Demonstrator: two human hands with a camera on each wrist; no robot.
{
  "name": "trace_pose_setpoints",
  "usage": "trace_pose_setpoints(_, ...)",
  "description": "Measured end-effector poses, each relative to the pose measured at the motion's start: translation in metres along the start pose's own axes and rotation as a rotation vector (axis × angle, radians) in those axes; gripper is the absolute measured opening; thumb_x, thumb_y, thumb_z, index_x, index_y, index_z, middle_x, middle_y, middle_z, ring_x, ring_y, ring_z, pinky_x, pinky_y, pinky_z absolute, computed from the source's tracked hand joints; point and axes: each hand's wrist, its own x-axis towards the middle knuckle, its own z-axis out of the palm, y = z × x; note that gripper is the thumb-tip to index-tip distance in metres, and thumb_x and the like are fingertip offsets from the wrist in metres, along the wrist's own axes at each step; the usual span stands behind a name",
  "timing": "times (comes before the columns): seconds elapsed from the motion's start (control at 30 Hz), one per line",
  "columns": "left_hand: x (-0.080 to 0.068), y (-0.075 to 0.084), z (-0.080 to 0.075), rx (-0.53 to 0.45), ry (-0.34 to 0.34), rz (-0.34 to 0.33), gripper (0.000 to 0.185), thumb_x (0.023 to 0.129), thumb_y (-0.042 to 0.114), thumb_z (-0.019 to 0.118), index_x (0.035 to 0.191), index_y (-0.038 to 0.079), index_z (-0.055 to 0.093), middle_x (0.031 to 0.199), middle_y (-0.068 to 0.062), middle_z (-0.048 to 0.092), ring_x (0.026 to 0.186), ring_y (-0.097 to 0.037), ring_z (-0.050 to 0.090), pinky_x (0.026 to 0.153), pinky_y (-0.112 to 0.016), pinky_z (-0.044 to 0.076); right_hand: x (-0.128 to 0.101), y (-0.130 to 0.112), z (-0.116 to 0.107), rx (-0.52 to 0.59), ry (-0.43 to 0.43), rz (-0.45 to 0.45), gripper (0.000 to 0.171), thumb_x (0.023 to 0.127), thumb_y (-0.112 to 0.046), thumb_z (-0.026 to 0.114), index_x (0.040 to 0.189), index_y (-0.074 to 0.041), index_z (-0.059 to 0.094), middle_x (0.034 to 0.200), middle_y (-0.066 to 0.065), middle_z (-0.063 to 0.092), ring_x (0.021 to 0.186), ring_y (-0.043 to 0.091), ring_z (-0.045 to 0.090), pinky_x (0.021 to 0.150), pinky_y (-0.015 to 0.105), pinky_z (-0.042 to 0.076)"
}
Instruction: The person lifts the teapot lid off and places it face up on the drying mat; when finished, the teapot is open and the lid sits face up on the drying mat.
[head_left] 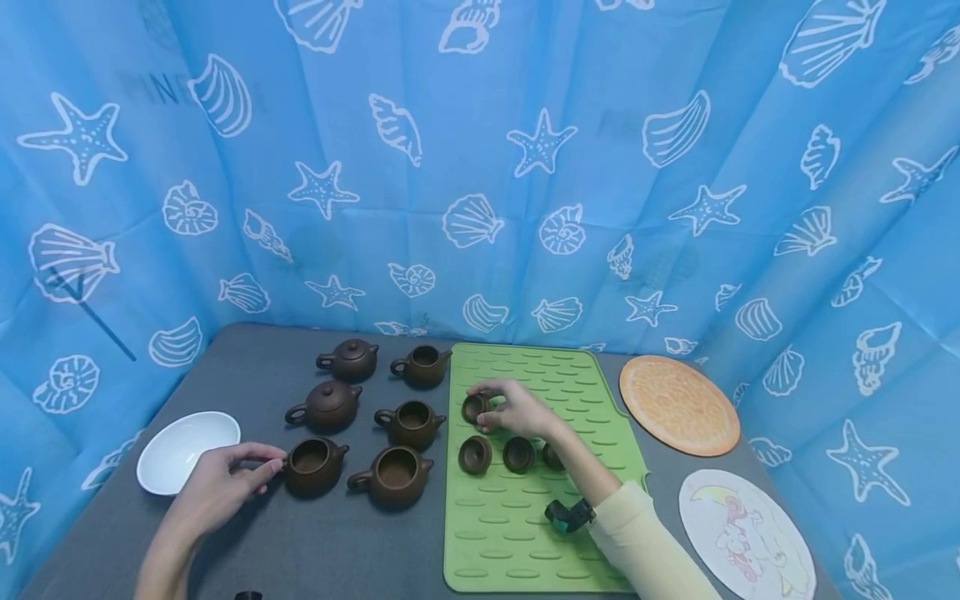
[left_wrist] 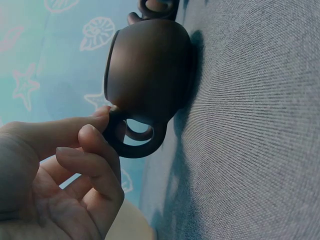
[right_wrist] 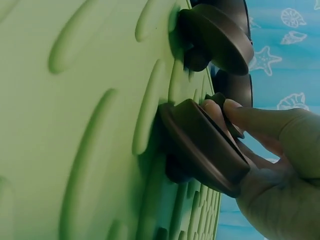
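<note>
My left hand [head_left: 213, 487] pinches the handle [left_wrist: 137, 149] of a dark brown, lidless teapot [head_left: 315, 483] between thumb and finger. This teapot stands upright on the grey table, its spout pointing right. Over the green mat, my right hand [head_left: 517, 408] pinches a small brown teapot lid [head_left: 472, 406] between thumb and fingers. Three more lids lie nearer me on the mat, upside down on their knobs: a left lid [head_left: 475, 455], a middle lid [head_left: 518, 454] and one partly hidden by my right forearm. In the right wrist view, a nearer lid [right_wrist: 200, 145] overlaps the held one.
Two lidded teapots stand behind the held one, a rear one [head_left: 352, 360] and a nearer one [head_left: 330, 406]. Three lidless teapots line the left edge of the green mat [head_left: 487, 542]. A white bowl [head_left: 161, 458] is at left; an orange disc [head_left: 678, 406] and a printed disc [head_left: 746, 533] lie right.
</note>
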Motion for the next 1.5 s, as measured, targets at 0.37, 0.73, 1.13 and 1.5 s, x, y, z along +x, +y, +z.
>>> trace_pose_setpoints(0.37, -0.001, 0.001, -0.001, 0.005, -0.003, 0.019, 0.03, 0.108, 0.023, 0.067, 0.129, 0.004, 0.075, 0.097, -0.005, 0.075, 0.075, -0.016, 0.064, 0.065, -0.029, 0.047, 0.006, 0.001, -0.001, -0.125, 0.006, -0.03, 0.054, 0.094, 0.003, 0.078, 0.145, 0.003, 0.06, 0.146, 0.036, 0.058, 0.072, 0.021, 0.075, 0.07, 0.031, 0.063)
trace_pose_setpoints(0.73, -0.001, 0.005, -0.006, 0.003, -0.013, 0.044, 0.032, 0.109, 0.021, 0.064, 0.132, 0.001, 0.074, 0.099, -0.005, 0.077, 0.077, -0.015, 0.067, 0.065, -0.028, 0.049, 0.008, 0.0, 0.002, -0.154, -0.001, -0.029, 0.055, 0.098, -0.003, 0.077, 0.149, 0.004, 0.057, 0.147, 0.027, 0.061, 0.062, 0.025, 0.069, 0.063, 0.032, 0.061)
trace_pose_setpoints(1.13, 0.001, 0.015, -0.009, -0.01, 0.046, 0.127, 0.033, 0.11, 0.02, 0.063, 0.135, -0.001, 0.071, 0.119, -0.021, 0.076, 0.082, -0.013, 0.069, 0.068, -0.028, 0.056, 0.003, -0.004, -0.004, -0.115, 0.043, -0.046, 0.057, 0.102, -0.008, 0.073, 0.153, 0.005, 0.051, 0.153, 0.035, 0.052, 0.057, 0.021, 0.064, 0.061, 0.031, 0.06)
trace_pose_setpoints(1.5, 0.016, 0.032, -0.014, 0.045, 0.101, 0.267, 0.029, 0.109, 0.019, 0.066, 0.129, 0.0, 0.073, 0.118, -0.022, 0.077, 0.089, -0.02, 0.072, 0.069, -0.025, 0.057, 0.007, -0.034, 0.011, -0.009, 0.123, -0.101, 0.038, 0.104, -0.004, 0.07, 0.141, -0.001, 0.062, 0.137, 0.032, 0.064, 0.064, 0.036, 0.068, 0.062, 0.038, 0.062)
